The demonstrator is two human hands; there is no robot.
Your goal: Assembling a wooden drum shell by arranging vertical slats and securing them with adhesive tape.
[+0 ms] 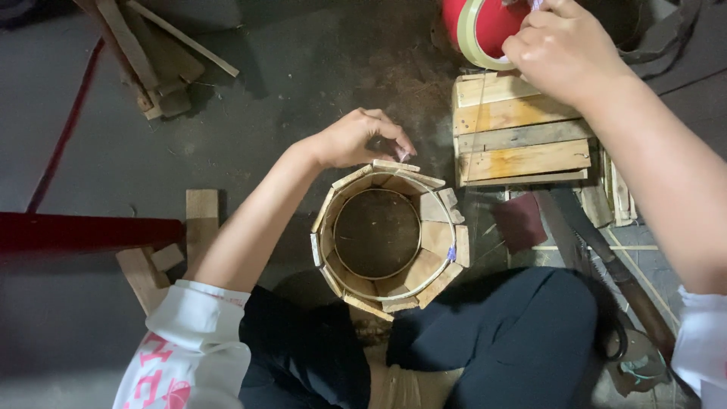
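Note:
A small round tub built of short wooden slats (388,238) stands on the dark floor between my knees, with a thin hoop inside it. My left hand (356,138) pinches the top of a slat at the tub's far rim. My right hand (564,49) is raised at the upper right, fingers closed on a roll of pale tape (475,34) that lies against a red object. A thin strand of tape runs from the roll down toward the tub.
A small pallet of wooden boards (519,132) lies right of the tub. A saw (606,257) and a dark red sheet (519,221) lie at lower right. Loose wood scraps (155,57) sit at top left and more scraps (201,220) at left, next to a red bar (87,231).

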